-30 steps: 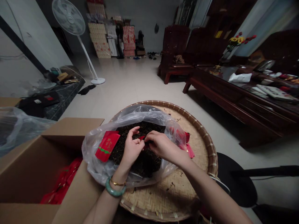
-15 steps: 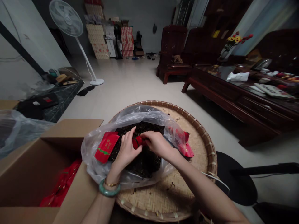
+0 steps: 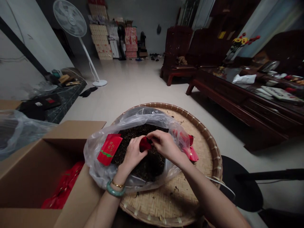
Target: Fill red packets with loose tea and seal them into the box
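Observation:
A clear plastic bag (image 3: 99, 171) full of dark loose tea leaves (image 3: 147, 164) lies on a round woven bamboo tray (image 3: 204, 133). Both my hands are over the leaves and pinch one small red packet (image 3: 144, 144) between them. My left hand (image 3: 132, 155), with a green bangle at the wrist, grips the packet's left side. My right hand (image 3: 163, 145) closes on its right side. Another red packet (image 3: 109, 148) leans on the bag's left edge. More red packets (image 3: 191, 152) lie at the bag's right side.
An open cardboard box (image 3: 35, 164) with red packets (image 3: 63, 186) inside stands at the left, touching the tray. A standing fan (image 3: 71, 19), stacked cartons (image 3: 111, 38), dark wooden chairs (image 3: 178, 50) and a long dark table (image 3: 249, 95) surround the tiled floor. A black stool (image 3: 242, 186) is at the right.
A second ago my fingers were down in the leaves with little red showing. The red packet has since come up between both hands, and my grip on it has shifted slightly.

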Demonstrator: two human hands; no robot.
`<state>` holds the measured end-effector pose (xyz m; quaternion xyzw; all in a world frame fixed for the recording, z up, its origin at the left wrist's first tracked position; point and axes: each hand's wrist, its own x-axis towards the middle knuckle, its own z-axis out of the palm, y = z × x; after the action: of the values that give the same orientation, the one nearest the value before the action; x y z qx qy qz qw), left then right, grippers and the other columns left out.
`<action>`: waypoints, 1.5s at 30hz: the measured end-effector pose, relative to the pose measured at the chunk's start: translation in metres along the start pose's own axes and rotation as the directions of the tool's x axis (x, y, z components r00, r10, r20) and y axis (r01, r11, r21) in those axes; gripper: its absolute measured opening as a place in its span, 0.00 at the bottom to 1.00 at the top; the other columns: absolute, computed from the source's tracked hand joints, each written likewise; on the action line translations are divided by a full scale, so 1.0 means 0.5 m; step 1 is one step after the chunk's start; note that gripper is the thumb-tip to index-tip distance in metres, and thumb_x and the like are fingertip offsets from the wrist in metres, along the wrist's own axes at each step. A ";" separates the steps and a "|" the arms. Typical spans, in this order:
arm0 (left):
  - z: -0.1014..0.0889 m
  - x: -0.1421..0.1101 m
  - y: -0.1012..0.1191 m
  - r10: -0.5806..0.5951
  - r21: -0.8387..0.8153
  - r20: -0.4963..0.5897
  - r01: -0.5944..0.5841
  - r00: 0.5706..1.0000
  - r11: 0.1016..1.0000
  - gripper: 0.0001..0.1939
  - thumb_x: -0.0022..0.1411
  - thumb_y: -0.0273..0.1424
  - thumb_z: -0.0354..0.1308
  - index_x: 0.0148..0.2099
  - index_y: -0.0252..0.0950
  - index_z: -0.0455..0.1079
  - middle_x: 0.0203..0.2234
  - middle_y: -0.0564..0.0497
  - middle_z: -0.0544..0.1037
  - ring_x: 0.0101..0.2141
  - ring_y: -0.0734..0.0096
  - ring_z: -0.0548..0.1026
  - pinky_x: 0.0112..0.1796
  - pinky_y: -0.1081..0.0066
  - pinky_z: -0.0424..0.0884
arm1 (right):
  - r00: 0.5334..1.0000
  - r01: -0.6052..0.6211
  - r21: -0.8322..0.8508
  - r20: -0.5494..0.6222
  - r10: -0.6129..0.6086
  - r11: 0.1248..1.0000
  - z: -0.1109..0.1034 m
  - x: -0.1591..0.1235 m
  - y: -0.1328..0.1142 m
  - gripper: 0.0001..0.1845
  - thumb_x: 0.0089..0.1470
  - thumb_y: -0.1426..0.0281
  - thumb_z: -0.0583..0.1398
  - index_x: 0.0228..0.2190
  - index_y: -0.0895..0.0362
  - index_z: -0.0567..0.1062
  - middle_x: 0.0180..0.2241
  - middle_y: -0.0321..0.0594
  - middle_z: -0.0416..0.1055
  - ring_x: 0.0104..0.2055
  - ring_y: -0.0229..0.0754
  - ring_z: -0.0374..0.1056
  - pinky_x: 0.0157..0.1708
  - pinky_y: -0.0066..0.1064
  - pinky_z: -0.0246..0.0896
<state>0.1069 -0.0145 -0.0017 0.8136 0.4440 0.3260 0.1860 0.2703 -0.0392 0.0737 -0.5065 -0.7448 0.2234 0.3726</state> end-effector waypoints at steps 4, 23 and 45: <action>-0.003 -0.011 0.017 -0.028 -0.046 -0.054 0.025 0.998 0.999 0.24 0.50 0.22 0.59 0.51 0.37 0.64 0.40 0.47 0.74 0.42 0.60 0.71 0.43 0.61 0.69 | 0.999 0.016 -0.003 0.028 -0.016 1.000 -0.016 -0.011 -0.021 0.14 0.53 0.83 0.54 0.36 0.58 0.74 0.35 0.41 0.75 0.37 0.38 0.71 0.39 0.29 0.64; 0.017 -0.045 0.032 -0.202 -0.218 -0.213 0.155 0.956 0.963 0.21 0.51 0.21 0.55 0.49 0.35 0.65 0.42 0.44 0.75 0.43 0.62 0.74 0.44 0.63 0.72 | 0.957 0.205 -0.458 0.279 -0.080 0.865 0.065 -0.038 -0.029 0.22 0.57 0.79 0.52 0.53 0.60 0.62 0.38 0.45 0.73 0.39 0.44 0.66 0.41 0.37 0.54; -0.116 -0.060 0.023 0.060 -0.080 0.013 -0.059 0.998 0.995 0.20 0.56 0.32 0.60 0.52 0.41 0.67 0.44 0.46 0.73 0.44 0.63 0.72 0.38 0.66 0.74 | 0.915 0.124 -0.267 0.403 -0.006 0.956 0.015 -0.040 -0.035 0.13 0.61 0.71 0.53 0.45 0.55 0.73 0.34 0.41 0.70 0.36 0.38 0.69 0.35 0.27 0.61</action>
<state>0.0616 -0.0455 0.0358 0.8209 0.4049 0.3424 0.2119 0.2582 -0.0640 0.0751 -0.4739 -0.8458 0.1986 0.1435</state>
